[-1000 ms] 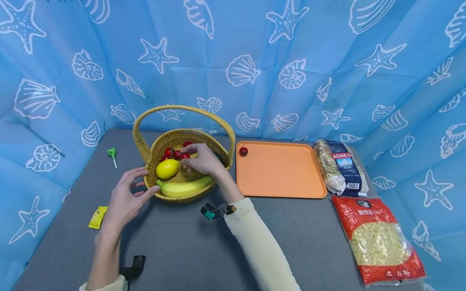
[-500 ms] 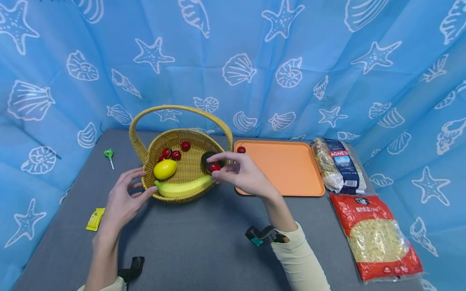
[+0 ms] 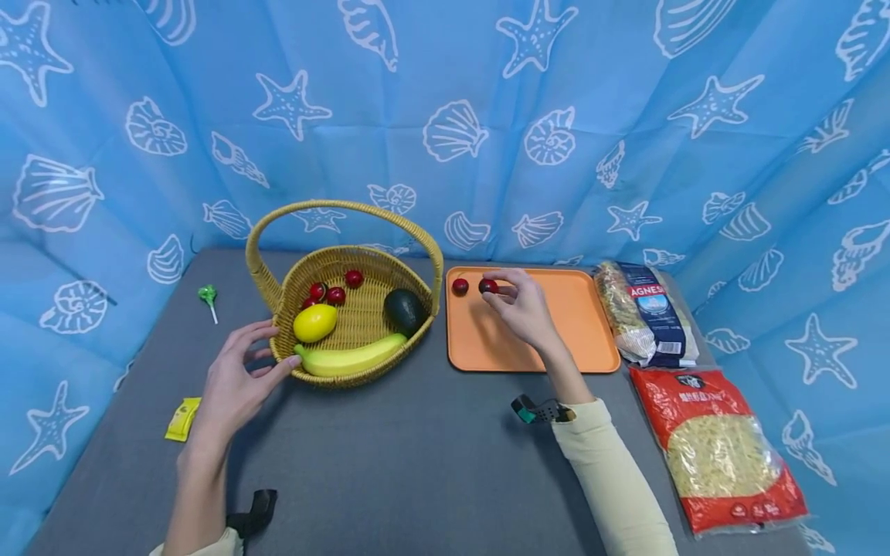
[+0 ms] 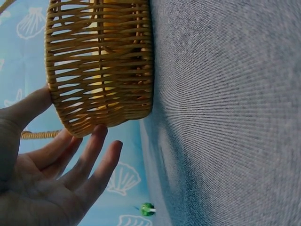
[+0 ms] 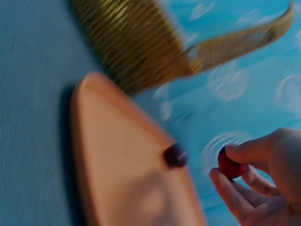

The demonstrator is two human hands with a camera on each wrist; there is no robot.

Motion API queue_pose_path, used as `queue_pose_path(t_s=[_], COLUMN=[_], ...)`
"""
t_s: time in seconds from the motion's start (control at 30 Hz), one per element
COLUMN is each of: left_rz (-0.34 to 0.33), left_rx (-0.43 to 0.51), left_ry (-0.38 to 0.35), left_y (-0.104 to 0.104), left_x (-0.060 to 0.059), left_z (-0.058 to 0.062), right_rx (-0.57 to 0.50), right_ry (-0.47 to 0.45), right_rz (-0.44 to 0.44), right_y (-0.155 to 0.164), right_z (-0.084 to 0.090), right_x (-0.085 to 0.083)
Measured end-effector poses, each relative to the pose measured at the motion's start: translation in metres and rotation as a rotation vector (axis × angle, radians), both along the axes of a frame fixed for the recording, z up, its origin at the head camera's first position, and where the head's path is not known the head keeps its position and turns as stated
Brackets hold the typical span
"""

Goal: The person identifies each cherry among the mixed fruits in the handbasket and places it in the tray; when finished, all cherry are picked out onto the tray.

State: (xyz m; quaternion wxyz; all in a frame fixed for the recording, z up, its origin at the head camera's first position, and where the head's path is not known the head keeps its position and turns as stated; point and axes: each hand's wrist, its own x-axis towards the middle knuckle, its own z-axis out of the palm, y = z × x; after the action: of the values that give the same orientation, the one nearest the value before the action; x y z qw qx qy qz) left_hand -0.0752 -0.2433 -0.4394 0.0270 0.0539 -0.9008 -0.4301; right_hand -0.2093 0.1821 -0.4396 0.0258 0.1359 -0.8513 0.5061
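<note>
My right hand (image 3: pixel 520 307) pinches a dark red cherry (image 3: pixel 489 286) between thumb and fingers above the orange tray (image 3: pixel 556 351). In the right wrist view the held cherry (image 5: pixel 230 164) is clear of the tray surface. Another cherry (image 3: pixel 460 286) lies at the tray's left end. My left hand (image 3: pixel 239 382) grips the pointed left end of the wicker basket (image 3: pixel 361 380), with thumb and fingers on either side, as the left wrist view also shows. Inside the basket are several cherries (image 3: pixel 336 296), a lemon (image 3: pixel 315 323), a banana (image 3: pixel 351 357) and an avocado (image 3: pixel 405 310).
A bag of pasta (image 3: pixel 647 313) stands right of the tray, and a red bag (image 3: pixel 719 452) lies in front of it. On the left are a green lollipop (image 3: pixel 208 294) and a small yellow packet (image 3: pixel 183 419). A blue curtain (image 3: pixel 389 116) surrounds the grey table.
My right hand has taken a cherry out of the basket and moved it right, over the tray. The avocado is uncovered again. My left hand stays on the basket.
</note>
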Motion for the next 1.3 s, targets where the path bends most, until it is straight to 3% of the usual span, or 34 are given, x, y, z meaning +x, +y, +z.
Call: queue_pose_path(t_s=[0.27, 0.47, 0.7, 0.87, 1.03, 1.2, 1.3], left_rz=[-0.005, -0.001, 0.004, 0.010, 0.016, 0.015, 0.010], left_rx=[0.004, 0.004, 0.002, 0.009, 0.008, 0.009, 0.012], left_ry=[-0.001, 0.002, -0.004, -0.012, -0.016, -0.008, -0.004], left_y=[0.001, 0.002, 0.003, 0.002, 0.001, 0.000, 0.000], left_x=[-0.002, -0.001, -0.002, -0.002, -0.001, -0.001, -0.001], left_z=[0.000, -0.001, 0.000, 0.000, 0.000, 0.000, 0.001], right_rx=[0.134, 0.194, 0.149, 0.077, -0.105, -0.275, -0.316], right_ry=[-0.063, -0.053, -0.107, -0.129, -0.108, -0.043, -0.010], right_rz=[-0.002, 0.019, 0.049, 0.008, -0.001, 0.070, 0.155], right_y=[0.007, 0.010, 0.015, 0.017, 0.004, -0.017, -0.029], right_z=[-0.039, -0.045, -0.044, -0.035, -0.015, 0.010, 0.023], right_x=[-0.040, -0.052, -0.057, -0.048, -0.024, 0.005, 0.021])
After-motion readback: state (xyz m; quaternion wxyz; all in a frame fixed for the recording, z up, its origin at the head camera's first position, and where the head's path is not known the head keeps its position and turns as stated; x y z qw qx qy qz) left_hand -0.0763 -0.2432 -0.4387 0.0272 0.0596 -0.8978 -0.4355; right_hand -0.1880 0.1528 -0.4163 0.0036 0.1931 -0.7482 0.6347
